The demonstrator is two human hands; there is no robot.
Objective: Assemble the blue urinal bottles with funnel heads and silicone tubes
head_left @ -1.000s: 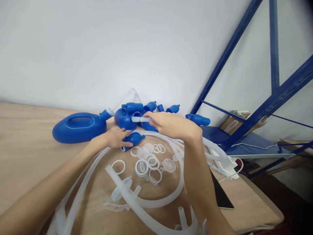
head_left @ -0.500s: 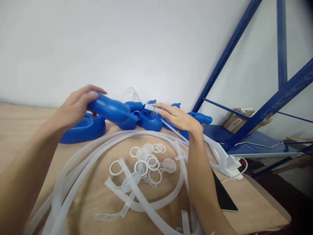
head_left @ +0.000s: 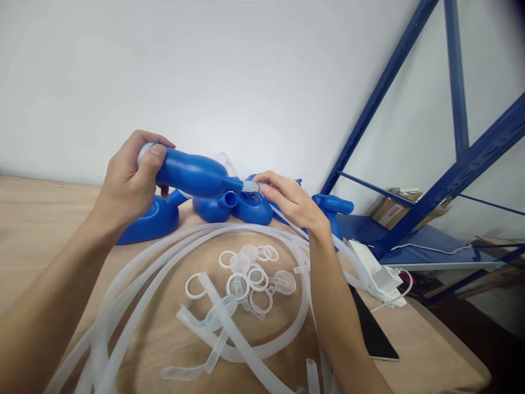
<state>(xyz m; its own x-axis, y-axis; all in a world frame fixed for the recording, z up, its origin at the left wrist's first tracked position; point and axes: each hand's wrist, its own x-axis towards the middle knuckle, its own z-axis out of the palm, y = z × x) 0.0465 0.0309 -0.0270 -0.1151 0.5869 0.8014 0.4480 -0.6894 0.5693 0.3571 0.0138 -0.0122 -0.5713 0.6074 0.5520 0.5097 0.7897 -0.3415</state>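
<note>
Blue shelving point(head_left: 476, 160) stands before a pale wall point(head_left: 184, 76).

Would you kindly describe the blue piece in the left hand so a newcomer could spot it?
Above the wooden table, the left hand grips the long blue piece, its narrow tip pointing at the short whitish tube in the right hand. Unlike the other blue pieces, it is raised in a hand.
</note>
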